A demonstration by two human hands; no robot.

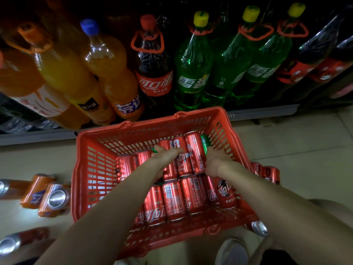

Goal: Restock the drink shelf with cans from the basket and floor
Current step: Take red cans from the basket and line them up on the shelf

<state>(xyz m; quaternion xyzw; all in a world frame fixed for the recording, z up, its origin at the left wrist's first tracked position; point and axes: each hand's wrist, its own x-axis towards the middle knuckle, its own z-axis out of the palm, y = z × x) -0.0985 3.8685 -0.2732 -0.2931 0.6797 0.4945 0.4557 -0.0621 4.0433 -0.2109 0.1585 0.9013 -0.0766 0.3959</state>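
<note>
Red basket [91, 165], on the floor [298, 150] in front of the shelf [267, 111]. Contents: red cans [172, 199] lying on their sides in rows, both hands among them.

Left hand [167, 156]: fingers curled over a red can, a green can [154, 150] just past its fingertips.

Right hand [216, 161]: fingers down on the cans, a second green can [204, 143] just beyond it.

Orange cans [45, 196]: on the floor, left of the left hand, outside the basket.

Large bottles, orange [76, 73], cola [153, 73] and green [193, 77]: on the shelf beyond both hands.
</note>
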